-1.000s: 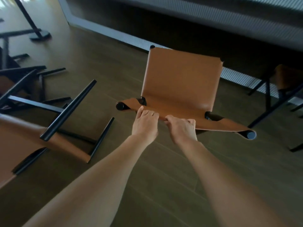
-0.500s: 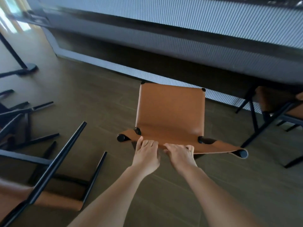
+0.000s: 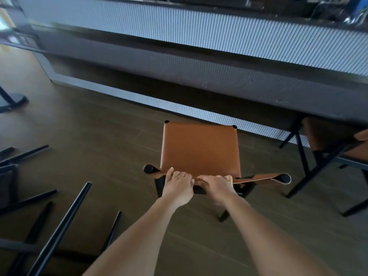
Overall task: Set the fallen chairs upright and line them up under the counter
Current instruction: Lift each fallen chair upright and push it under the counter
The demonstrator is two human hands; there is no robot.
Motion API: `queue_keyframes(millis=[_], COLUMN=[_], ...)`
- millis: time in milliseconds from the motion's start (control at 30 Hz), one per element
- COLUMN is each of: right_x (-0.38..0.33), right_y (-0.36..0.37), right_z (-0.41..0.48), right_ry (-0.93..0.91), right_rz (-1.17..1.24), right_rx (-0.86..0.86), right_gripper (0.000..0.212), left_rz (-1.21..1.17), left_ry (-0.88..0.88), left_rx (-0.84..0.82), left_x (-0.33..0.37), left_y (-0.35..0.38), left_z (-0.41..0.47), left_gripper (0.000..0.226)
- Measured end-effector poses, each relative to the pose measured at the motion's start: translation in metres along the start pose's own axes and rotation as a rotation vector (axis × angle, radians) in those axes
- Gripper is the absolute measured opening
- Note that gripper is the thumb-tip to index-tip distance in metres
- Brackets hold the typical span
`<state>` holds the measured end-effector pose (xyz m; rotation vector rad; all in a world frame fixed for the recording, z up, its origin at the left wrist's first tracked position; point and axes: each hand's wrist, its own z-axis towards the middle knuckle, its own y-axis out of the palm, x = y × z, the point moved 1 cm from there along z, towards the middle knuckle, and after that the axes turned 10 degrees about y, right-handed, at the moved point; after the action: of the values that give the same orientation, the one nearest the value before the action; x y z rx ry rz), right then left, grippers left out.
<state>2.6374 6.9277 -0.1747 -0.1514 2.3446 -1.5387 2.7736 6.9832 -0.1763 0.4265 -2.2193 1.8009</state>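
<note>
A tan leather chair [image 3: 200,148] with a black frame stands upright on the wooden floor, its seat pointing at the ribbed grey counter [image 3: 199,32]. My left hand [image 3: 178,186] and my right hand [image 3: 217,185] sit side by side on the top edge of its backrest, fingers curled over the leather. A gap of floor lies between the seat's front edge and the counter's base. Black legs of a fallen chair [image 3: 59,228] lie at the lower left.
Another tan chair [image 3: 334,144] stands upright under the counter at the right. More overturned chair frames [image 3: 12,176] lie at the left edge. A black table base [image 3: 14,100] stands at the far left. Bare floor stretches between them.
The chair in my hands has moved forward towards the counter and turned squarer to it. The fallen chairs have dropped back to the lower left of the view.
</note>
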Motion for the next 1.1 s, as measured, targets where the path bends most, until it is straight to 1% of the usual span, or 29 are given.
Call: queue_keyframes(millis=[200,400,600,700,867,933,967,1000,1033,1067,1100], right_x=[-0.002,-0.004,-0.008,-0.009,-0.01,-0.009,-0.009,-0.008,-0.008,-0.005,-0.002], right_y=[-0.025,-0.048,-0.051,-0.054,-0.056,-0.058,-0.059,-0.061,-0.063,-0.065,-0.068], right_z=[0.051,0.089,0.091,0.092,0.09,0.09,0.089,0.087,0.084,0.081,0.077], right_ry=[-0.03,-0.063,-0.054,-0.035,-0.015,0.02,0.044,0.077,0.117,0.153,0.193], right_rz=[-0.042,-0.05,-0.058,-0.043,-0.032,0.062,0.169,0.327,0.518,0.702,0.865], right_rx=[-0.013,-0.08,-0.084,-0.112,-0.12,-0.136,-0.128,-0.112,-0.086,-0.038,0.028], right_gripper=[0.044,0.048,0.041,0.04,0.042,0.039,0.035,0.029,0.023,0.018,0.018], left_rz=[0.004,-0.012,-0.058,-0.09,-0.199,-0.238,-0.273,-0.357,-0.506,-0.706,-0.914], left_ry=[-0.016,-0.053,-0.062,-0.069,-0.096,-0.101,-0.103,-0.115,-0.143,-0.179,-0.213], left_rx=[0.001,-0.006,-0.029,-0.019,-0.053,-0.06,-0.052,-0.039,-0.028,-0.008,0.037], left_x=[-0.011,-0.02,-0.026,-0.025,-0.022,-0.018,-0.016,-0.014,-0.013,-0.012,-0.013], left_y=[-0.019,-0.034,-0.035,-0.036,-0.042,-0.048,-0.052,-0.056,-0.061,-0.066,-0.072], left_z=[0.053,0.093,0.098,0.099,0.099,0.1,0.1,0.098,0.096,0.092,0.087], left_gripper=[0.041,0.04,0.036,0.036,0.038,0.038,0.036,0.034,0.031,0.028,0.029])
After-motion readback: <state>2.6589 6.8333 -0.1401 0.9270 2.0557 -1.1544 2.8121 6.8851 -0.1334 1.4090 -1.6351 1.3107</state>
